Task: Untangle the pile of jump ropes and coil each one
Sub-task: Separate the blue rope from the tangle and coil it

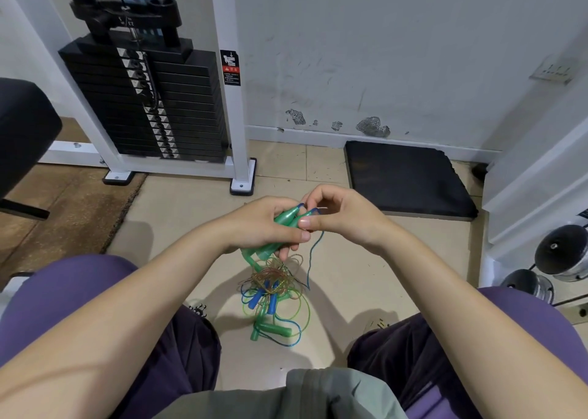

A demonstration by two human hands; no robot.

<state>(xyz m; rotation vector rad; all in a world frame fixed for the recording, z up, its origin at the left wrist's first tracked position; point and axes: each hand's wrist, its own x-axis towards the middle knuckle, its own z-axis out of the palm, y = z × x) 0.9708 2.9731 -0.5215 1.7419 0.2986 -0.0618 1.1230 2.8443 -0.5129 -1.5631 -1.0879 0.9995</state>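
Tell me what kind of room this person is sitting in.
Most likely a gym or home workout room: a weight stack in a white machine frame, dumbbells at the right, and a black floor mat by the wall.

Floor (191, 215) is beige tile, pretty scuffed up near the wall. Sitting on it: a tangled pile of jump ropes (273, 297) with green and blue handles, a black foam mat (407, 180) by the wall, and the white-framed weight stack machine (149, 107). Some dumbbells (560, 256) on the right too.
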